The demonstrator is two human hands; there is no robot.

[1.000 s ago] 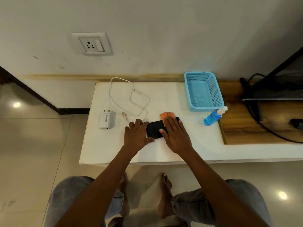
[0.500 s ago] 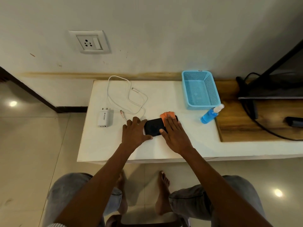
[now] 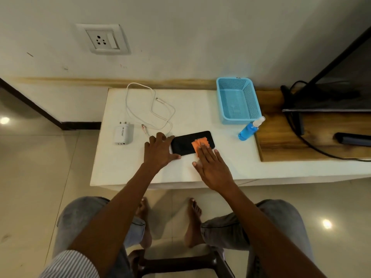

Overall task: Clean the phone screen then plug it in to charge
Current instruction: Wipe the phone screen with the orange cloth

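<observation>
Phone point(image 3: 186, 143): a black handset is being kept flat, screen up, on the white table point(image 3: 124, 167) — near the front edge, left of centre.
Cloth point(image 3: 198, 144): a small orange cloth is being pressed onto the right half of the screen.
Right hand point(image 3: 213, 167): it is being held flat with the fingers straight; the fingertips are being laid on the cloth, and nothing is being grasped.
Left hand point(image 3: 158, 151): the phone's left end is being steadied, the fingers spread over its far corner and the thumb set against its near edge.
Charger point(image 3: 123, 134): a white adapter is being left on the table, left of the phone, unplugged.
Cable point(image 3: 152, 109): a white cable is being left in loose loops behind the charger and phone — both ends free.
Socket point(image 3: 103, 39): it is mounted on the wall above the table's left end.
Spray bottle point(image 3: 250, 129): a blue bottle is lying tilted just beside the near corner of the blue basket point(image 3: 237, 101), right of the phone.
</observation>
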